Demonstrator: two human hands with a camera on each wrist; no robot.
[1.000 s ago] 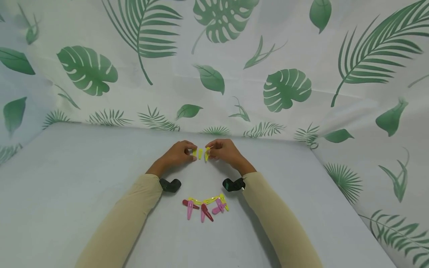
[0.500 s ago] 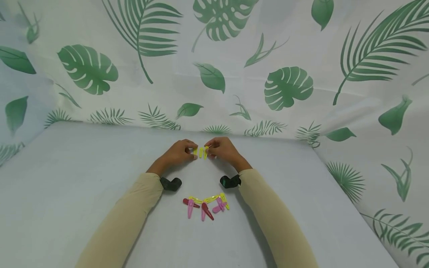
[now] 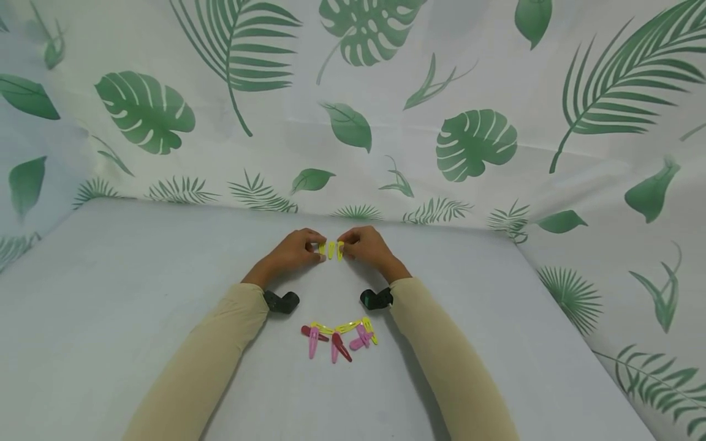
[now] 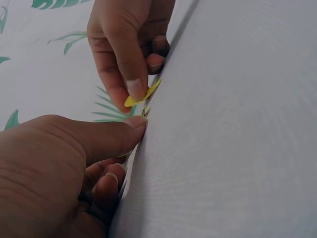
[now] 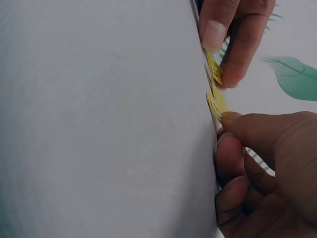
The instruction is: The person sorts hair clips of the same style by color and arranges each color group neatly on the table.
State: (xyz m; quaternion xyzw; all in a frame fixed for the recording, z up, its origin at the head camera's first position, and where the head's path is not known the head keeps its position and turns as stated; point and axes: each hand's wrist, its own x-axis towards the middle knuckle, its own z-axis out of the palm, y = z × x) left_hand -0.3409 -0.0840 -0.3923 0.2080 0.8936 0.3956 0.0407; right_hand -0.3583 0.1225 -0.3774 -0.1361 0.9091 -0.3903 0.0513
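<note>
Three yellow snap hair clips stand side by side on the white table, far from me, in the head view. My left hand (image 3: 295,251) pinches the left hair clip (image 3: 322,248) end to end between thumb and index finger. The middle hair clip (image 3: 331,250) lies untouched between the two hands. On the other side, my right hand (image 3: 368,247) holds the right hair clip (image 3: 341,251) by thumb and fingertip. The right wrist view shows this yellow clip (image 5: 216,105) at the right thumb, close to the clip (image 5: 213,67) under the left fingers.
Nearer to me lies a loose group of yellow, pink and red hair clips, among them a pink clip (image 3: 313,343) and a red clip (image 3: 342,348). A leaf-print cloth (image 3: 386,153) rises behind the table (image 3: 165,294). Black cameras (image 3: 281,302) sit on both wrists.
My right hand has shifted slightly left with its yellow hair clip, which now stands straighter and nearer the middle clip. The left hand keeps its place at the left clip.
</note>
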